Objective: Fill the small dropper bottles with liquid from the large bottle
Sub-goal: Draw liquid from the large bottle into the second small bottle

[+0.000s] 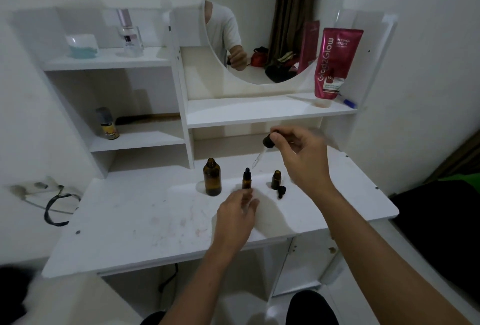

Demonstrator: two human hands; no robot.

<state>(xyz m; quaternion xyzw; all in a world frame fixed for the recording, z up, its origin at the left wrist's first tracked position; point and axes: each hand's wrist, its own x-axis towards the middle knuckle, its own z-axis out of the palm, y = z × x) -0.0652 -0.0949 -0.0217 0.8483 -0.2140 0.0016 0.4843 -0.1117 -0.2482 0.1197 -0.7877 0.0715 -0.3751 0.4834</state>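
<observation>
The large amber bottle (212, 177) stands uncapped on the white tabletop (135, 221). To its right stands a small amber dropper bottle (246, 179) with its black dropper cap on. Further right is a second small amber bottle (276, 180), uncapped, with a black dropper cap (281, 191) lying in front of it. My right hand (301, 154) holds a black-bulbed glass dropper (265, 148) in the air above the small bottles, its tip angled down and left. My left hand (235, 217) hovers just in front of the capped small bottle, fingers apart, holding nothing.
A round mirror (272, 26) hangs above a shelf with a pink tube (335, 62) and a blue pen (348, 102). Left shelves hold a small yellow-labelled bottle (107, 124), a clear perfume bottle (130, 32) and a cup (81, 45). A black cable (55, 206) hangs at the left wall.
</observation>
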